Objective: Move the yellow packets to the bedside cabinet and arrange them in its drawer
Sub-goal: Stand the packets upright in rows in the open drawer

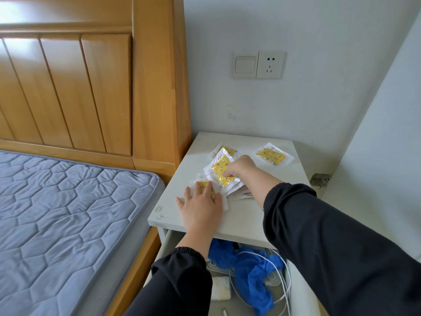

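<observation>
Several yellow packets in clear wrappers lie on the white bedside cabinet top [246,215]. My right hand [240,167] pinches a small stack of yellow packets [219,171], tilted up off the top. My left hand [201,205] lies flat with straight fingers on another yellow packet [203,186] near the cabinet's left edge. One packet [271,155] lies apart at the back right, and another [225,149] sits behind the held stack. The drawer [298,290] below stands pulled out.
Inside the drawer are blue plastic material [250,272], white cables [281,277] and a small white pad [219,290]. A wooden headboard [157,87] and a grey quilted mattress [68,213] stand to the left. A switch and socket [258,64] are on the wall behind.
</observation>
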Available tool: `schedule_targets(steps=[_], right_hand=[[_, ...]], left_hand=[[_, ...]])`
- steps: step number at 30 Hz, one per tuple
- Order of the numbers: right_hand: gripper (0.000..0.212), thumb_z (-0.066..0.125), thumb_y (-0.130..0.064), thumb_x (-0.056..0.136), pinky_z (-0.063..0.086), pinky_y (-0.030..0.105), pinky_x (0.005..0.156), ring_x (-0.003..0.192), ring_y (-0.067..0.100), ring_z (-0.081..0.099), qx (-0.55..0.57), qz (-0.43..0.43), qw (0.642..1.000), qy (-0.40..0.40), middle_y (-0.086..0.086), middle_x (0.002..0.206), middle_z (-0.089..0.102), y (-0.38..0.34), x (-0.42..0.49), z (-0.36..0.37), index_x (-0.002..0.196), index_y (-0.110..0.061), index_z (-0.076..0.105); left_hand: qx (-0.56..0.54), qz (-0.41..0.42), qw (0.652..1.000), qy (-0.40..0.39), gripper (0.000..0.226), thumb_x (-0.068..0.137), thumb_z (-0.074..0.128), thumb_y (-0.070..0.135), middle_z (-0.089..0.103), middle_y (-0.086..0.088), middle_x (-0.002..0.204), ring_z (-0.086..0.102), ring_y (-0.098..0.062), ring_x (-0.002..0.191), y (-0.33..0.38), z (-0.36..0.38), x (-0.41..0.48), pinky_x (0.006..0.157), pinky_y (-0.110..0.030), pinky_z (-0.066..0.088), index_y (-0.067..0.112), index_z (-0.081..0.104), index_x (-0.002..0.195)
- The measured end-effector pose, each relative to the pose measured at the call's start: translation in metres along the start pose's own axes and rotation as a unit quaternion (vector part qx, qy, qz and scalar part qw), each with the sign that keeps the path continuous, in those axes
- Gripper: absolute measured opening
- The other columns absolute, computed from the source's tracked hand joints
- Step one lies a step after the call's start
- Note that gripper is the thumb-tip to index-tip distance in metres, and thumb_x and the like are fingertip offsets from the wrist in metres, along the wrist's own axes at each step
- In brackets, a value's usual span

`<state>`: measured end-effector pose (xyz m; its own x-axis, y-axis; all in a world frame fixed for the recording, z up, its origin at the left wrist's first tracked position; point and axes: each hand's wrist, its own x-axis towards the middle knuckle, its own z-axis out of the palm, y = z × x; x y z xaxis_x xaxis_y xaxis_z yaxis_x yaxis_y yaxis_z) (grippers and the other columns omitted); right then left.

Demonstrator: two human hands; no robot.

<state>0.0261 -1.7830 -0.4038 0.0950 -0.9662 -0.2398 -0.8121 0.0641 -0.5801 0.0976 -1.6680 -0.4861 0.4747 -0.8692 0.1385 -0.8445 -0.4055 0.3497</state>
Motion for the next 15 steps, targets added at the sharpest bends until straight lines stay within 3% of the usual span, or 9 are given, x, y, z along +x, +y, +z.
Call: schedule_targets(steps=[3,7,10,12,14,15], right_hand=[[0.054,0.075,-0.022,0.082,0.043,0.027,0.077,0.111,0.026,0.059,0.101,0.010,0.994,0.027,0.011,0.122,0.060,0.011,0.000,-0.007,0.124,0.000,0.049],[0.067,0.076,-0.016,0.080,0.042,0.032,0.092,0.120,0.029,0.053,0.237,0.012,0.971,0.041,0.012,0.132,0.055,0.033,-0.005,-0.021,0.136,0.000,0.043],[0.071,0.078,-0.012,0.077,0.043,0.039,0.099,0.121,0.030,0.052,0.311,0.016,0.950,0.002,0.012,0.132,0.054,0.048,-0.016,-0.031,0.137,-0.001,0.042],[0.065,0.078,-0.010,0.075,0.046,0.049,0.098,0.118,0.032,0.054,0.334,0.014,0.942,-0.033,0.011,0.129,0.057,0.058,-0.024,-0.037,0.132,-0.004,0.047],[0.038,0.073,-0.003,0.078,0.048,0.053,0.094,0.110,0.032,0.059,0.355,0.002,0.933,-0.063,0.011,0.120,0.062,0.065,-0.030,-0.040,0.112,-0.005,0.058],[0.022,0.068,0.000,0.081,0.050,0.051,0.092,0.105,0.031,0.062,0.364,-0.008,0.928,-0.074,0.012,0.113,0.064,0.068,-0.034,-0.043,0.100,-0.006,0.060]], left_hand=[[0.001,0.003,1.000,-0.010,0.052,0.098,0.019,0.049,0.024,0.003,0.156,0.015,-0.026,0.144,-0.001,0.000,0.001,0.115,-0.055,0.011,0.036,0.023,0.149],[-0.012,-0.008,0.999,-0.032,0.056,0.100,0.020,0.050,0.006,-0.001,0.162,0.003,-0.025,0.148,0.001,-0.005,0.000,0.118,-0.054,0.005,0.030,0.015,0.152],[-0.041,0.006,0.999,-0.013,0.055,0.100,0.024,0.049,-0.001,-0.002,0.162,-0.007,-0.023,0.149,0.002,-0.008,-0.002,0.118,-0.049,0.000,0.028,0.021,0.151],[-0.074,0.044,0.995,0.047,0.050,0.101,0.029,0.044,0.011,-0.002,0.161,-0.002,-0.021,0.149,0.005,-0.011,-0.005,0.118,-0.042,0.001,0.024,0.035,0.147],[-0.155,0.070,0.981,0.096,0.044,0.102,0.037,0.038,0.039,-0.003,0.151,0.022,-0.021,0.143,0.011,-0.017,-0.005,0.115,-0.035,0.018,0.018,0.049,0.139],[-0.229,0.062,0.968,0.083,0.042,0.101,0.040,0.037,0.053,-0.003,0.139,0.037,-0.021,0.135,0.018,-0.023,-0.004,0.109,-0.034,0.030,0.015,0.054,0.135]])
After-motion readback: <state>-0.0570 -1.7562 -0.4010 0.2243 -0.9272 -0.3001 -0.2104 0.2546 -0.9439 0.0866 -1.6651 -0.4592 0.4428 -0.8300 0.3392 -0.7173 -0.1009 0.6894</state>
